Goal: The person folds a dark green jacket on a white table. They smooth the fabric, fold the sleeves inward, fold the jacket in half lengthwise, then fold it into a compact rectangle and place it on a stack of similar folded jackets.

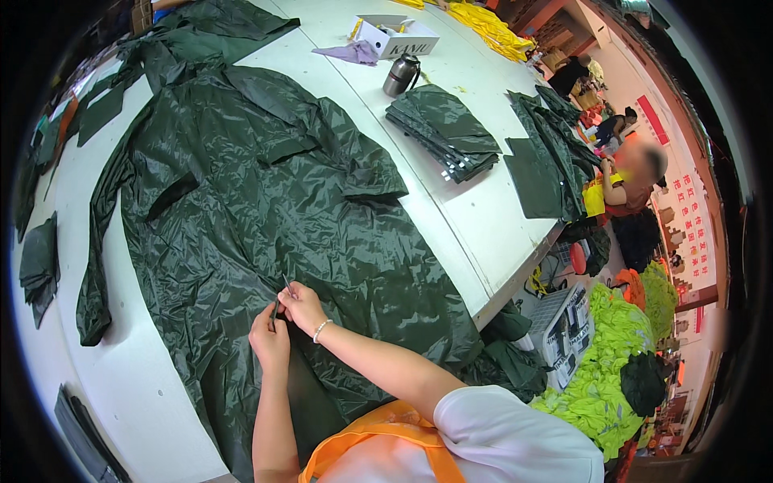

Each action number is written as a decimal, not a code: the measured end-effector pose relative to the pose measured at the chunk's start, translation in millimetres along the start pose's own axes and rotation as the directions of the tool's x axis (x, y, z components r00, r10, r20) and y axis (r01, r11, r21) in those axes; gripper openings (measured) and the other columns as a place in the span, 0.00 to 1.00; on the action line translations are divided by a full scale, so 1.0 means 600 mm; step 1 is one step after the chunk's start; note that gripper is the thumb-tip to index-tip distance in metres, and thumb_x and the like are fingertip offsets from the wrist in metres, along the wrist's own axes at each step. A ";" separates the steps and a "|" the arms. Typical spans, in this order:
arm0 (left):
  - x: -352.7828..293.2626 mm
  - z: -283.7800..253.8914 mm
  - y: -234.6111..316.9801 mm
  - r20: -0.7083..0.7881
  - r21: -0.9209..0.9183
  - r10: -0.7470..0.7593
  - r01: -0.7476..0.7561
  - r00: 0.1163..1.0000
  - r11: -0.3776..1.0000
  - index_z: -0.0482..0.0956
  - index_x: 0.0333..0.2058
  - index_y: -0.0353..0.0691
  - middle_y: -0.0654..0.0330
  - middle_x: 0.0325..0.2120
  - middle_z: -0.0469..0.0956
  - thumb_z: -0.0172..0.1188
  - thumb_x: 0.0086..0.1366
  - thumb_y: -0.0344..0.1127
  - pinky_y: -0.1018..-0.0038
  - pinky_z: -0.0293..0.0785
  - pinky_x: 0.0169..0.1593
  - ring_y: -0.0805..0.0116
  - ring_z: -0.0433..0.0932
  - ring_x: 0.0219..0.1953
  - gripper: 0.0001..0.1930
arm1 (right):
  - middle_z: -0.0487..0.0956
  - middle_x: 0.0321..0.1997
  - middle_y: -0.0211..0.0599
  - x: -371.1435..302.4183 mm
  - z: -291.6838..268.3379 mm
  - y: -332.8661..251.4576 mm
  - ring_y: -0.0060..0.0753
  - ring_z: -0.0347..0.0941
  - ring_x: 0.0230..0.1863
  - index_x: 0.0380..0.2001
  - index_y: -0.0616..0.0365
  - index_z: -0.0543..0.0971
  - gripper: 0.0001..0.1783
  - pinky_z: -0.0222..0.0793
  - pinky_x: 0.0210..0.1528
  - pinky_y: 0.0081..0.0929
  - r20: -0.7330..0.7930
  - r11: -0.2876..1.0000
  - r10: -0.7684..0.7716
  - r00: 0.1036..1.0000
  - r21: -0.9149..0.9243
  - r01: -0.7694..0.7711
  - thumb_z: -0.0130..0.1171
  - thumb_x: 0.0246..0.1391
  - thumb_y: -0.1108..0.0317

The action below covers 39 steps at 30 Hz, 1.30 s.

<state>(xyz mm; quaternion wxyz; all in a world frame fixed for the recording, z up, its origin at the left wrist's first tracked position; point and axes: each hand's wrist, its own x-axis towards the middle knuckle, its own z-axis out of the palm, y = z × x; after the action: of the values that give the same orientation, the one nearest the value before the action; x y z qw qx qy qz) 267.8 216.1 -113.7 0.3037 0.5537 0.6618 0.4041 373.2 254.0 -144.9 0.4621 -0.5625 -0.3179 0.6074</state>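
- One dark green coat (241, 209), spread mid-tabletop (475, 213), lower part running to the near edge; sleeves splayed.
- Right hand (303, 310): over coat's lower half, thumb and fingers pinching a slim pointed tool (287, 282); type unclear.
- Left hand (270, 336): just beside right, fingertips pressed together on a dark strip (275, 312); fabric or tool part, can't tell.
- Risk: tool tip could snag or pierce the coat if it slips; fabric looks thin, hands very close. Left fingers could get poked too.
- Risk: coat could slide off the near edge if tugged, since the shell looks slick.
- Coat: glossy, crinkled, probably coated; many small creases, flap-like strips on the body.
- Toward tabletop's right edge: folded stack (443, 133), same shiny green, layered; loose green pile (543, 153) at the edge itself.
- Toward far edge: rounded metallic flask (401, 75), open white box (394, 36), limp purple cloth (352, 51), bright yellow fabric (487, 28).
- Beyond right edge: lattice-sided crate (555, 326), rumpled lime heap (604, 346).
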 end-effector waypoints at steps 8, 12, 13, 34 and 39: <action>-0.008 -0.005 -0.027 -0.081 0.136 0.167 -0.155 0.983 0.979 0.77 0.42 0.34 0.53 0.28 0.77 0.54 0.51 0.25 0.64 0.71 0.37 0.57 0.74 0.31 0.17 | 0.78 0.21 0.37 -0.006 -0.008 -0.039 0.29 0.74 0.24 0.27 0.62 0.76 0.11 0.69 0.29 0.27 0.025 0.932 -0.140 0.990 -0.334 0.140 0.56 0.54 0.63; -0.015 -0.014 0.010 -0.010 0.283 0.304 -0.289 0.953 0.915 0.77 0.37 0.38 0.54 0.29 0.76 0.56 0.51 0.25 0.62 0.71 0.39 0.54 0.74 0.35 0.12 | 0.78 0.25 0.51 -0.008 0.007 -0.054 0.45 0.76 0.27 0.23 0.64 0.78 0.12 0.71 0.32 0.35 0.081 0.752 -0.250 0.965 -0.611 0.246 0.62 0.46 0.63; -0.016 -0.018 0.001 -0.047 0.277 0.357 -0.331 0.933 0.902 0.77 0.35 0.39 0.55 0.28 0.75 0.56 0.50 0.24 0.63 0.71 0.39 0.55 0.74 0.34 0.11 | 0.78 0.26 0.53 -0.013 0.015 -0.066 0.52 0.75 0.30 0.24 0.64 0.78 0.13 0.71 0.34 0.40 0.118 0.727 -0.250 0.961 -0.633 0.266 0.61 0.46 0.63; -0.008 -0.020 -0.010 -0.038 -0.064 0.070 -0.072 0.997 0.995 0.77 0.32 0.36 0.62 0.15 0.66 0.62 0.50 0.26 0.74 0.64 0.26 0.71 0.66 0.19 0.08 | 0.75 0.19 0.29 0.024 -0.003 -0.051 0.19 0.67 0.21 0.23 0.64 0.77 0.11 0.63 0.26 0.22 0.217 0.743 -0.147 0.965 -0.619 0.253 0.64 0.46 0.66; 0.050 -0.021 -0.026 0.006 -0.068 0.041 -0.041 0.999 0.997 0.81 0.32 0.36 0.55 0.14 0.72 0.64 0.51 0.32 0.74 0.66 0.24 0.70 0.70 0.16 0.10 | 0.74 0.21 0.24 0.024 0.001 -0.070 0.14 0.64 0.23 0.25 0.64 0.77 0.09 0.61 0.27 0.16 0.231 0.878 0.055 0.971 -0.475 0.063 0.60 0.51 0.68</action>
<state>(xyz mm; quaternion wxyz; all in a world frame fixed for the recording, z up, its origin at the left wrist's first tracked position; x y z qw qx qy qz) 243.6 241.8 -119.9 0.3167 0.5580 0.6349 0.4304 382.0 283.2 -112.4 0.2686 -0.5819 -0.5123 0.5717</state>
